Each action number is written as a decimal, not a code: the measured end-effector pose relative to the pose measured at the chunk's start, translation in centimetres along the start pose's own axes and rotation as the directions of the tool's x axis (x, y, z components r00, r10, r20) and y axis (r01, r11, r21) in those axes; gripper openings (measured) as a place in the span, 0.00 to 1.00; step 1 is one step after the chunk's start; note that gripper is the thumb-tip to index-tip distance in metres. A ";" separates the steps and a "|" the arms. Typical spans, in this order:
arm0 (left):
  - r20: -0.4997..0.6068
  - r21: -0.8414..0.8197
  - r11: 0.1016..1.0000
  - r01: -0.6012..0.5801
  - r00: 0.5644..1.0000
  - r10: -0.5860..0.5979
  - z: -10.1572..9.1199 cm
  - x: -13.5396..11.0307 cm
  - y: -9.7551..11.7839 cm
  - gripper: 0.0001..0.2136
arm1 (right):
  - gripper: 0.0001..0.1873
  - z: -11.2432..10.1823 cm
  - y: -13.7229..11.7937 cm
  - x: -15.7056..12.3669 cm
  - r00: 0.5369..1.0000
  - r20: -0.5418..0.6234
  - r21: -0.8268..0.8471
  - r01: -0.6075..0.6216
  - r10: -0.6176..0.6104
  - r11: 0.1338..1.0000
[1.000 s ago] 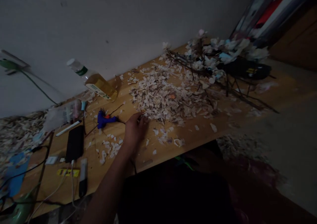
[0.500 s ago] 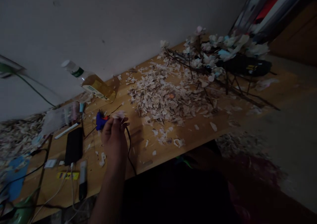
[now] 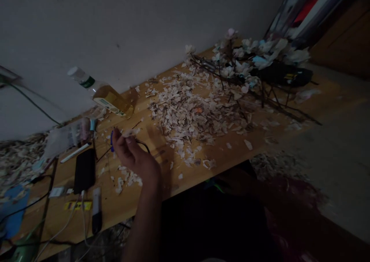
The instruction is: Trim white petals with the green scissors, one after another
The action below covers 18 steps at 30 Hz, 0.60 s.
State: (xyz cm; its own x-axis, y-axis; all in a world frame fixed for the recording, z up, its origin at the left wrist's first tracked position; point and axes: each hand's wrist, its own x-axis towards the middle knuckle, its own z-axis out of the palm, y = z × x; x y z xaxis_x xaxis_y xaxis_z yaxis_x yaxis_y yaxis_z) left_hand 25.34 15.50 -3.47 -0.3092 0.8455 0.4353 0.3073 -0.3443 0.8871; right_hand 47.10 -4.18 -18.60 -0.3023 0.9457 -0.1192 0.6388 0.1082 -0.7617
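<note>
My left hand (image 3: 134,154) is raised over the table's near left part, fingers curled and pinching a pale dried petal (image 3: 129,134). Just behind the fingers is a blue glue gun (image 3: 111,141), mostly hidden by the hand. Its black cord (image 3: 143,143) loops out to the right. Below the wrist lie loose petal scraps (image 3: 130,177). A large heap of dry pale petals (image 3: 187,113) spreads to the right of the hand. In the dark over my lap, my right hand (image 3: 238,181) shows only dimly, and its fingers cannot be made out.
A bottle of yellow liquid (image 3: 108,98) stands by the wall. Branches with pale flowers (image 3: 239,61) lie at the far right. On the left are a black phone (image 3: 84,171) with a cable, a utility knife (image 3: 96,212) and a plastic box (image 3: 65,138).
My left hand has turned at the wrist, its forearm shifting right, and now covers most of the glue gun. More petal scraps show below it. A dim right arm has appeared over my lap.
</note>
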 end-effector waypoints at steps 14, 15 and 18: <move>0.759 0.357 0.892 -0.279 0.643 -0.102 0.0 -2.1 -4.8 0.34 | 0.22 0.1 0.3 -0.2 1.000 -0.020 -0.005 -0.006 0.006 1.000; 0.772 0.377 0.864 -0.334 0.628 -0.094 0.2 -2.4 -5.1 0.31 | 0.22 0.1 0.3 -0.2 1.000 -0.023 -0.009 -0.005 0.005 1.000; 0.784 0.368 0.830 -0.419 0.620 -0.035 0.5 -2.8 -5.4 0.18 | 0.21 0.2 0.3 -0.2 0.999 -0.044 -0.018 -0.015 0.015 1.000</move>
State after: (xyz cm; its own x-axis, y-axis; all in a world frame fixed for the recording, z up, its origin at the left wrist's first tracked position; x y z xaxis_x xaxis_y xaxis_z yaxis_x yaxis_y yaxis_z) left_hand 25.04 15.19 -9.51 0.5027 0.8562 0.1191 0.7161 -0.4897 0.4973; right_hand 47.24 -4.37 -18.96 -0.2618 0.9597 -0.1024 0.6562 0.0992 -0.7480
